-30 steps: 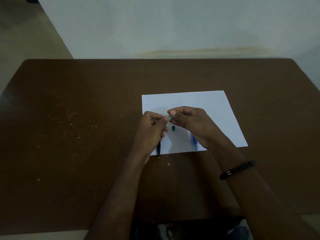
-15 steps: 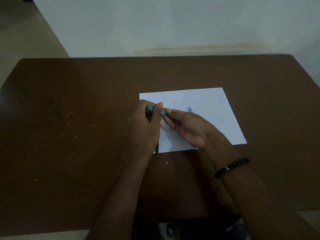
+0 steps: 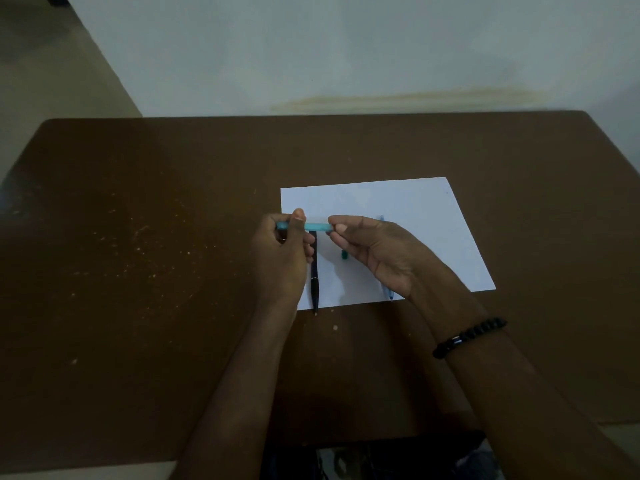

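Light blue pen (image 3: 317,226), held level and crosswise over the left part of the white paper (image 3: 398,202), one hand at each end. The left hand (image 3: 282,258) has its fingers curled round the left end, thumb standing up across the barrel. The right hand (image 3: 377,252) pinches the right end between thumb and fingertips, palm turned up a little. So both sets of fingers are clamped on the same pen, and the bare stretch of barrel shows between them.

Under it, a black pen (image 3: 314,282) lies on the sheet, running towards the person, its tip just past the near edge of the paper and onto the brown tabletop (image 3: 156,237). A small green piece (image 3: 344,255) sits on the paper beside the right hand's fingers. A second blue pen (image 3: 388,293) lies mostly hidden under the right hand, only its ends showing. A black beaded bracelet (image 3: 469,337) sits on the right wrist. Pale specks dot the left side of the tabletop.
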